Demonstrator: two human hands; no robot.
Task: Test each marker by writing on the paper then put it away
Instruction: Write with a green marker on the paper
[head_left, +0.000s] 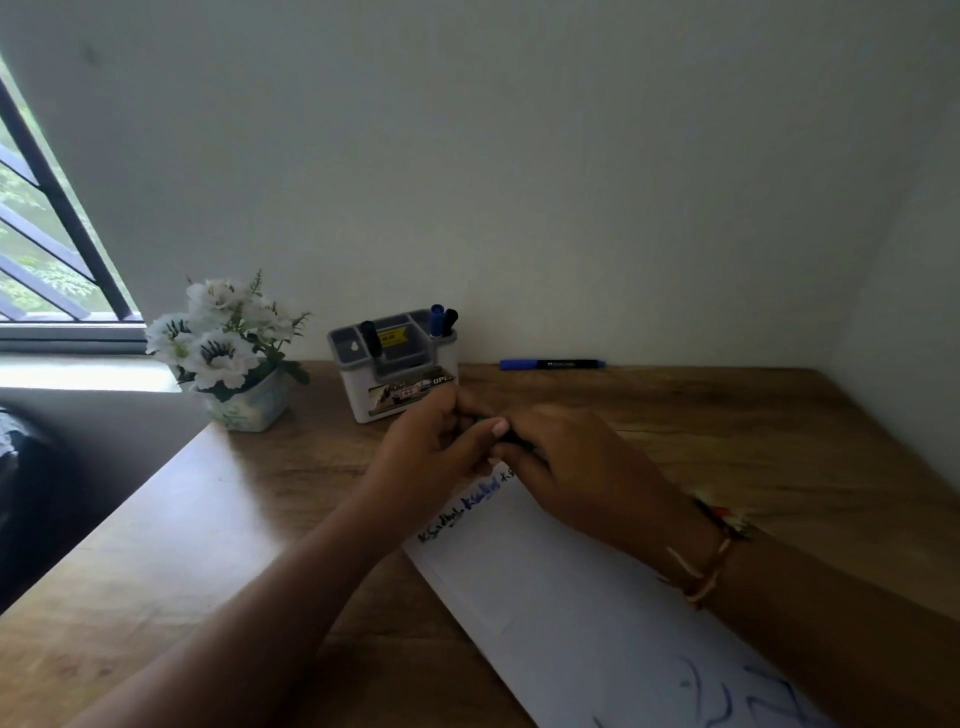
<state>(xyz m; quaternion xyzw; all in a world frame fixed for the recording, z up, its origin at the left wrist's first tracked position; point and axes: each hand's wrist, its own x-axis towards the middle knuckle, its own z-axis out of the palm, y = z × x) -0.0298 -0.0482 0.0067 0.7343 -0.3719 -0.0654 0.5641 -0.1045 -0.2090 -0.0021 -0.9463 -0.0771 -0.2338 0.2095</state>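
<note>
Hands: left hand (436, 441) and right hand (576, 467) meet fingertip to fingertip above the desk (156, 545); both have the fingers curled round one dark marker (519, 439), each hand on one end.
Edges: the desk ends at the wall (519, 182) behind and at a side wall on the right; its left edge runs open toward the window (41, 234).
Free room: bare wood lies left of the left forearm and also right of the hands, up to the back wall.
Around: an organizer (400, 374) stands just behind the left hand, with a black marker (370, 338) in a left compartment and a blue-capped marker (436, 318) beside a black-capped marker (451, 317) in the right corner one.
Also: a flower pot (234, 353) stands at the left back; a blue marker (552, 364) lies flat along the back wall, well apart from the hands.
Paper: the paper (571, 597) lies slanted under the right forearm, with written words at its far end, just below the hands.
Marker to hand: only a short dark piece shows between the two hands; the rest is hidden in the fingers.
Wrist: a bracelet (706, 561) sits on the right wrist.
</note>
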